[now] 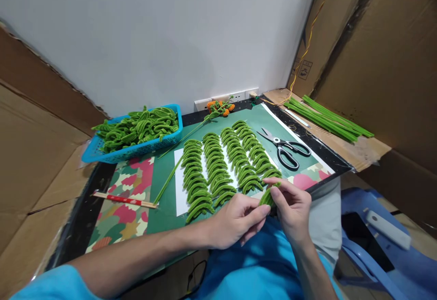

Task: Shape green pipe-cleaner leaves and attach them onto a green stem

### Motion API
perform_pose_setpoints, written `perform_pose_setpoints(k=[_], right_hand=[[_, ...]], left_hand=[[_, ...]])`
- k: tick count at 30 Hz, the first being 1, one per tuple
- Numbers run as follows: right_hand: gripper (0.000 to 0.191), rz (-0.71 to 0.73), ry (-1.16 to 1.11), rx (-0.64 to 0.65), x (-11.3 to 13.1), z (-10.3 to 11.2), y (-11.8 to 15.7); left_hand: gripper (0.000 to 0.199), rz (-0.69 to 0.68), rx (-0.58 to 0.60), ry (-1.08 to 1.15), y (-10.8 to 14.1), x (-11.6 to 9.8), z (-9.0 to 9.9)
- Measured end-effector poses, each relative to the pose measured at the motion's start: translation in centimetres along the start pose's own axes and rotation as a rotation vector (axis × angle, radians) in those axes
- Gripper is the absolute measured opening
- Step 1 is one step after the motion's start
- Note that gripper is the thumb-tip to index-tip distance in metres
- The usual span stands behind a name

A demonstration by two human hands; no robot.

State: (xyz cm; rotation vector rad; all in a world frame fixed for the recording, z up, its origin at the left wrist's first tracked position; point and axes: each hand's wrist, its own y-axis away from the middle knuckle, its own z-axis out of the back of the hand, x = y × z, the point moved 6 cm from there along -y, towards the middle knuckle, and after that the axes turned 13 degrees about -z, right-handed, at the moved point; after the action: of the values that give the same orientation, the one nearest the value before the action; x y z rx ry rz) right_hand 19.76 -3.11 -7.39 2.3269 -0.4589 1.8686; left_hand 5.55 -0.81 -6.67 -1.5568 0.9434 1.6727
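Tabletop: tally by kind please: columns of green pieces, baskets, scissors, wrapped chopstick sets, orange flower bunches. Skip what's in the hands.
Columns of green pieces: 4
Blue basket: 1
Scissors: 1
Wrapped chopstick set: 1
Orange flower bunch: 1
Total: 8

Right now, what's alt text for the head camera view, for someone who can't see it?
A person's left hand and right hand pinch fuzzy green material at a table's near edge. Beyond lie four columns of curved green pieces, with scissors at right and a heaped blue basket at left.
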Motion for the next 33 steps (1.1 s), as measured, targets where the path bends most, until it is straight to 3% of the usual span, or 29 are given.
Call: perform_pose_setpoints(k=[4, 9, 12, 17, 19, 27, 33], right_hand=[[0.015, 0.152, 0.199, -0.026, 1.0, -0.3, 0.3], [0.032, 0.393, 0.410, -0.024, 2.4, -0.5, 0.9], [0.023, 0.266, 0.292, -0.030, 2.4, 0.0, 0.4], [0.016, -0.060, -0.182, 0.267, 0.5, -0.8, -0.2], [0.018, -0.118, -0.282, 0.311, -0.1, -1.0, -0.2], [0.016, -0.139, -0.334, 0.134, -1.3, -0.8, -0.3], [0.015, -0.077, -0.177, 0.153, -0.7, -0.3, -0.2]], left_hand=[[0.063, 0.026, 0.002, -0.019, 0.0, 0.2, 0.1], [0.063, 0.040, -0.018, 0.004, -0.1, 0.5, 0.2], [0.061, 0.045, -0.048, 0.032, 0.0, 0.6, 0.3], [0.065, -0.001, 0.014, 0.203, 0.0, 0.4, 0.0], [0.067, -0.020, 0.044, 0.253, -0.1, 0.3, 0.0], [0.065, -0.018, 0.019, 0.245, -0.2, 0.2, 0.0], [0.065, -0.027, -0.066, 0.201, -0.2, 0.3, 0.3]])
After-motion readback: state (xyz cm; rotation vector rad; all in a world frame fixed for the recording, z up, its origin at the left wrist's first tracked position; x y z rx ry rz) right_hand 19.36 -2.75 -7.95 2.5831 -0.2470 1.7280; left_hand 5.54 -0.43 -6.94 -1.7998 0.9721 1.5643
